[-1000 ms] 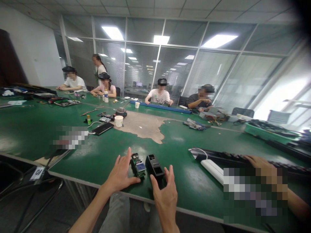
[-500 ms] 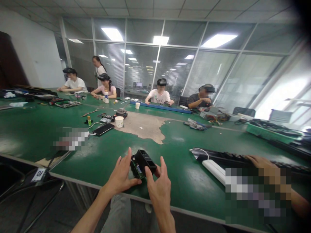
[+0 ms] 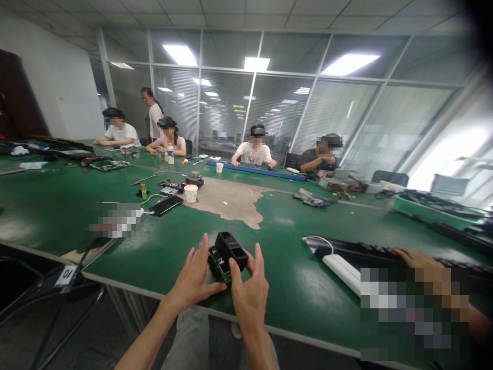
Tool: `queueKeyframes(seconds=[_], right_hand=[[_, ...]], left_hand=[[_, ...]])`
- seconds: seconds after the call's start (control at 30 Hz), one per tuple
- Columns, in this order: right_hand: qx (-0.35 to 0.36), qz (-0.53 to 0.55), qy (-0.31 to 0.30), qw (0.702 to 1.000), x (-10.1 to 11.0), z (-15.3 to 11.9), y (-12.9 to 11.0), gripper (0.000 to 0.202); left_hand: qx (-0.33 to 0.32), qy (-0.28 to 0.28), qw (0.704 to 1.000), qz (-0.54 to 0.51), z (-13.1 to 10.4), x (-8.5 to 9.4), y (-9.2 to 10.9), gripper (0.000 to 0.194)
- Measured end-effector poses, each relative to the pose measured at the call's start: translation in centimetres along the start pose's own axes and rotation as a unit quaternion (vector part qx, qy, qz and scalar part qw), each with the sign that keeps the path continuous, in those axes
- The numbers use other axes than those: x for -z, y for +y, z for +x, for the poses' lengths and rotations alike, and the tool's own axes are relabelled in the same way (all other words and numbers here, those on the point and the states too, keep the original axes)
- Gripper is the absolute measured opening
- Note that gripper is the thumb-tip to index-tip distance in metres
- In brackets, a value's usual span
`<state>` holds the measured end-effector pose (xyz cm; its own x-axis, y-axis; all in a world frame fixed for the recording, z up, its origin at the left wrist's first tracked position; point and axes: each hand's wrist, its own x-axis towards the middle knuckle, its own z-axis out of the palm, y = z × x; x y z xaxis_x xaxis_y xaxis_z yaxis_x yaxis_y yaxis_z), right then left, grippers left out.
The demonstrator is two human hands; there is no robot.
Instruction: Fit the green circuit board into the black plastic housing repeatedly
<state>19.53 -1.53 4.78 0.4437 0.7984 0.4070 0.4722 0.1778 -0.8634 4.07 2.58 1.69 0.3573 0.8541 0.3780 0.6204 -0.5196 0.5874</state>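
Note:
Just in from the near table edge, a black plastic housing (image 3: pixel 230 252) stands tilted against a green circuit board (image 3: pixel 219 264). My right hand (image 3: pixel 250 290) has its thumb on the near side of the housing and fingers behind it, gripping it, with the index finger raised. To the left, my left hand (image 3: pixel 194 280) is open, fingers spread upward. Its thumb tip reaches the lower edge of the circuit board. Whether the board is fixed to the housing cannot be made out.
Another person's hand (image 3: pixel 421 257) rests at right by a white power strip (image 3: pixel 342 272). Ahead lie a paper cup (image 3: pixel 190 193), a black phone (image 3: pixel 166 205) and a torn brown patch (image 3: pixel 231 200). Several people sit across the green table (image 3: pixel 296 221); a green basket (image 3: pixel 435 210) stands far right.
The housing has tipped slightly, showing more of its top face, while both hands keep nearly the same pose. The standing person in the background has shifted a little left.

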Motion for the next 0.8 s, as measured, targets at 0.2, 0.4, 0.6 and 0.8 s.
queueKeyframes(seconds=[0.2,0.4,0.6,0.8], right_hand=[[-0.009,-0.023,-0.049,0.998,-0.6,-0.2,0.1,0.078],[-0.005,-0.087,-0.079,0.993,-0.6,0.0,-0.2,0.077],[0.037,-0.179,-0.114,0.977,-0.4,-0.8,-0.4,0.079],[0.061,-0.187,-0.123,0.973,-0.9,-2.0,2.0,0.081]], left_hand=[[-0.001,-0.002,1.0,0.002,0.0,-0.1,-0.2,0.129],[-0.001,0.012,1.0,0.025,0.2,-0.2,-0.4,0.129],[-0.03,0.021,0.998,0.06,0.2,-0.5,-0.8,0.125],[-0.025,-0.003,0.998,0.06,0.1,-0.3,-0.6,0.123]])
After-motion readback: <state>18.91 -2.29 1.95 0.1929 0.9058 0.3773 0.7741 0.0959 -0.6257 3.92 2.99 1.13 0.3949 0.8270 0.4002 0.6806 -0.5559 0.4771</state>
